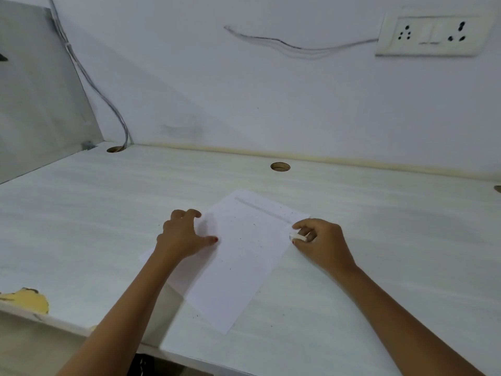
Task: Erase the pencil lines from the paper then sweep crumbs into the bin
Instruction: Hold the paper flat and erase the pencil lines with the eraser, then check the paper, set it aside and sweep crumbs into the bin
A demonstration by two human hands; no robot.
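Observation:
A white sheet of paper (pixel 244 256) lies slanted on the white desk (pixel 81 213). A faint grey pencil line (pixel 263 210) runs near its far edge, and small dark eraser crumbs (pixel 241 237) dot the sheet. My left hand (pixel 184 237) presses on the paper's left edge, its thumb flat on the sheet and its fingers arched. My right hand (pixel 320 240) pinches a small white eraser (pixel 298 236) at the paper's right edge, just below the line's right end. No bin is in view.
Two round cable holes (pixel 280 166) (pixel 116 149) sit near the back of the desk, with a cable (pixel 108 104) running into the left one. A socket panel (pixel 431 33) is on the wall. The desk's front-left edge is chipped (pixel 29 299).

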